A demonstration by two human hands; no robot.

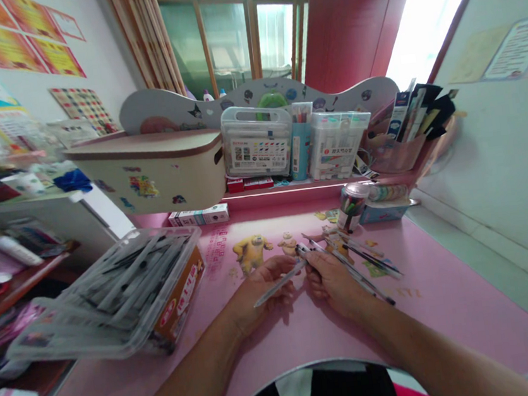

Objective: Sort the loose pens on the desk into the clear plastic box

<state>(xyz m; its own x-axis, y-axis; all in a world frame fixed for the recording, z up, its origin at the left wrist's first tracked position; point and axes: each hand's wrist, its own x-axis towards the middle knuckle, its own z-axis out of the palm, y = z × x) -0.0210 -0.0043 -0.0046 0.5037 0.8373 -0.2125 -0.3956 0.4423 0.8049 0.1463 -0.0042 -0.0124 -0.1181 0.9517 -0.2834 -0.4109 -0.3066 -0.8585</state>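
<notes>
Slanting across the fingers of my left hand (259, 284) is a clear-barrelled pen (274, 289), its pale end pointing down and left. My left fingers are curled on it. My right hand (334, 276) is closed close beside, thumb and finger pinched at a small dark piece by the pen's upper end; whether the two are joined I cannot make out. Several pens (374, 258) with dark ends lie on the pink desk (450, 323) beyond and beside my right hand. To the left stands a clear plastic box (196, 232) heaped with pens (126, 283).
A clear jar (354, 203) with pens inside stands at the back right, near a blue box (384, 211). On the shelf behind are a cream storage bin (160, 171), marker cases (258, 144) and a pen holder (396, 151). A small carton (199, 216) lies under the shelf.
</notes>
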